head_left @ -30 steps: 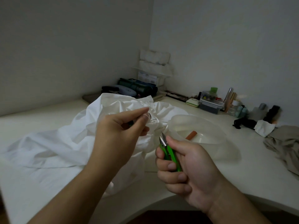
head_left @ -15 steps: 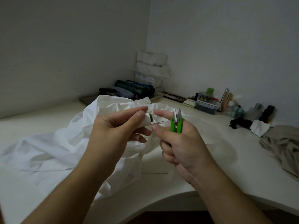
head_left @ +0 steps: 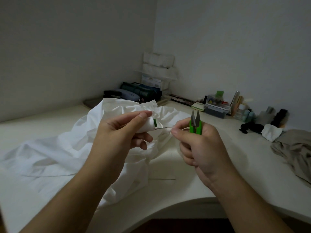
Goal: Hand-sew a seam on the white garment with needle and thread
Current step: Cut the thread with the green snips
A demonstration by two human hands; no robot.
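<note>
Both hands are now close together above the white garment [head_left: 70,148]; a second ago the right hand [head_left: 200,145] was low, near the edge of the table, with the green thread snips [head_left: 195,123] pointing away, and now it is raised with the blades upright. The left hand [head_left: 117,137] is closed on a small white spool with a green end [head_left: 148,126], and a needle [head_left: 161,128] sticks out beside it; the right thumb and forefinger are pinched together at the needle's tip, while the other fingers are clamped on the snips. I judge that the person is threading or pulling thread, so the seam is not yet begun. The garment lies crumpled on the pale table [head_left: 235,174]; the room is dim, with a plastic box [head_left: 217,106], bottles and a grey cloth [head_left: 294,148] along the right wall.
</note>
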